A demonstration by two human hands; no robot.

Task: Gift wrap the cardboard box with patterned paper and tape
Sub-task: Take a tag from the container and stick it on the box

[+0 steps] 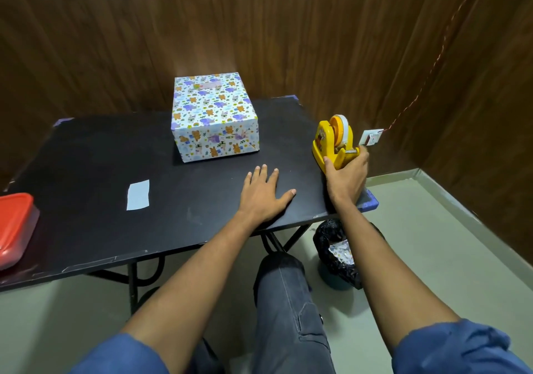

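We are resting our left hand (264, 193) flat, fingers spread, near the table's (86, 171) front edge; our right hand (347, 176) is gripping the tape dispenser (331, 139) at the right edge, the wrapped box (215, 116) sitting toward the back edge.

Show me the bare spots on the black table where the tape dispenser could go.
Widest bare patch: left of the wrapped box, above the paper slip. A narrower strip runs between box and left hand. The right edge is crowded: right hand grips the tape dispenser.
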